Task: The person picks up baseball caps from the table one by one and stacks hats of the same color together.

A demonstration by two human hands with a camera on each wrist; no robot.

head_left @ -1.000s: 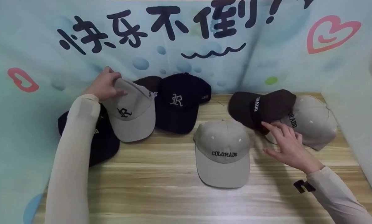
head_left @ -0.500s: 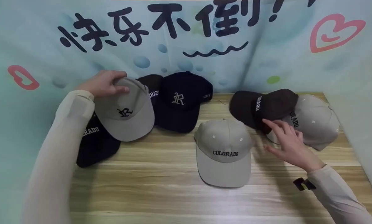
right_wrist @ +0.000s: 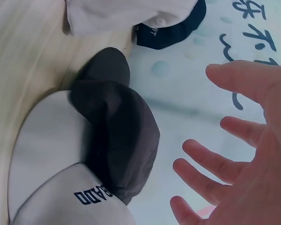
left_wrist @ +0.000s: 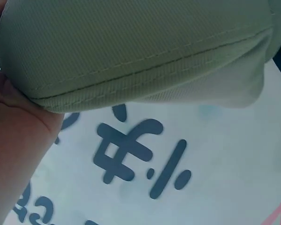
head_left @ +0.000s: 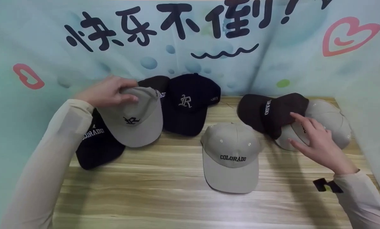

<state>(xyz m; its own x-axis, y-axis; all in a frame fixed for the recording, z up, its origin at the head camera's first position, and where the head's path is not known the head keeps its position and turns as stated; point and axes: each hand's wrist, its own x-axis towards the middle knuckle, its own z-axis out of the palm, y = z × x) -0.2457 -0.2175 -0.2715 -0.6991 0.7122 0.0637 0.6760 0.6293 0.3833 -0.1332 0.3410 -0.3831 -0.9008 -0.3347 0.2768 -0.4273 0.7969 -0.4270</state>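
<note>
At the left, my left hand [head_left: 108,92] grips the crown of a grey cap [head_left: 145,133] with a dark R emblem, thumb in front. The cap tilts, brim toward me, overlapping a navy COLORADO cap [head_left: 104,154]. In the left wrist view the grey cap [left_wrist: 140,47] fills the top, the hand [left_wrist: 18,136] at its edge; most fingers are hidden. On the right, my right hand [head_left: 323,146] hovers with spread fingers over a grey COLORADO cap [head_left: 333,117], partly covering its lettering. A dark brown cap [head_left: 288,109] overlaps that one. The right wrist view shows the hand [right_wrist: 243,154] holding nothing.
Another grey COLORADO cap [head_left: 231,178] sits mid-table, brim toward me. Behind it, left of centre, stand a navy R cap [head_left: 191,119] and a partly hidden brown cap [head_left: 153,83]. A printed cloth backdrop [head_left: 164,25] walls the wooden table [head_left: 164,197] at back and sides.
My left forearm has swung left, and the held grey cap has shifted slightly down, exposing the navy cap's COLORADO lettering. My right hand has moved right, from the brown cap's edge toward the grey cap.
</note>
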